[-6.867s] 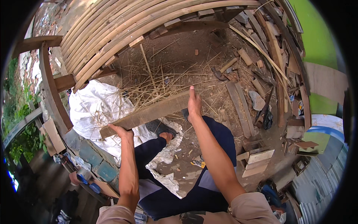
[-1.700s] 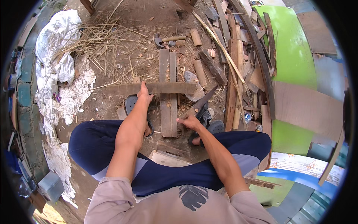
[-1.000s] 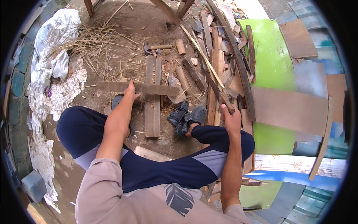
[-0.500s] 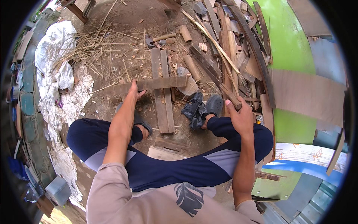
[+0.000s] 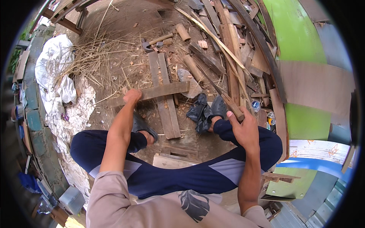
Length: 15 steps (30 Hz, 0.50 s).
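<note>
My left hand [image 5: 132,96] is closed around a flat wooden plank [image 5: 165,90] near its left end. The plank lies crosswise over two narrow boards [image 5: 165,117] set side by side on the ground. In my right hand [image 5: 245,129], above the right knee, is the wooden handle of what looks like a machete [image 5: 232,106]. Its thin dark blade points forward and left, apart from the plank. My fingers partly cover the handle.
A hammer [image 5: 146,46] lies beyond the boards. Scrap wood [image 5: 232,57] is heaped at the right, and dry sticks [image 5: 97,57] are strewn at the far left beside a white sack [image 5: 57,68]. A black plastic bag [image 5: 198,112] is by my right shoe [image 5: 219,107].
My left hand has gone from spread thumb and fingers to a closed grip on the plank. The right hand and the machete have come slightly nearer to me.
</note>
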Motion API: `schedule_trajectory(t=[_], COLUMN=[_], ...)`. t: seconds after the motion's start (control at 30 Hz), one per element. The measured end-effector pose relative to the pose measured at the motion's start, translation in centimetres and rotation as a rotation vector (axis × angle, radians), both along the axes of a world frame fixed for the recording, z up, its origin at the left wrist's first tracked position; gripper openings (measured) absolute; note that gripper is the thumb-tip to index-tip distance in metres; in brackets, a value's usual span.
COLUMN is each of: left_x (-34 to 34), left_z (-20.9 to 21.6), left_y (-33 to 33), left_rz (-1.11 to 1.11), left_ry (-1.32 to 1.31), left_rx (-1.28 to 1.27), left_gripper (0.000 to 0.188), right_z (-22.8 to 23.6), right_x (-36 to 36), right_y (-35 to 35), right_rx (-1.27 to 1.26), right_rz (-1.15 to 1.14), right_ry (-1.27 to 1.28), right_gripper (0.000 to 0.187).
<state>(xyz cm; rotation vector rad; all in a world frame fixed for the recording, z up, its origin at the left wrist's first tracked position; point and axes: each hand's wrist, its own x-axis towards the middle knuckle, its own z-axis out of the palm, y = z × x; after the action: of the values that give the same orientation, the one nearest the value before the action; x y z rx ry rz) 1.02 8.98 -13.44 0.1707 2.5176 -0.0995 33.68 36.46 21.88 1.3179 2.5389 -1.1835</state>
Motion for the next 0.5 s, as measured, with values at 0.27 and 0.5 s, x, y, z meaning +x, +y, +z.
schedule_trajectory(t=[0.27,0.5], left_x=[2.2,6.7], left_z=[2.0,-2.2], left_y=[16.1,23.9], left_rz=[-0.238,-0.166], left_ry=[-0.074,-0.200], left_rx=[0.530,0.632], left_gripper=[0.072,0.098], right_z=[0.2,0.6], right_x=[0.7,1.0], right_y=[1.1,2.3], right_rx=[0.010,-0.014], right_rz=[-0.018,-0.092], right_ry=[0.000,0.007], right_gripper=[0.027,0.025])
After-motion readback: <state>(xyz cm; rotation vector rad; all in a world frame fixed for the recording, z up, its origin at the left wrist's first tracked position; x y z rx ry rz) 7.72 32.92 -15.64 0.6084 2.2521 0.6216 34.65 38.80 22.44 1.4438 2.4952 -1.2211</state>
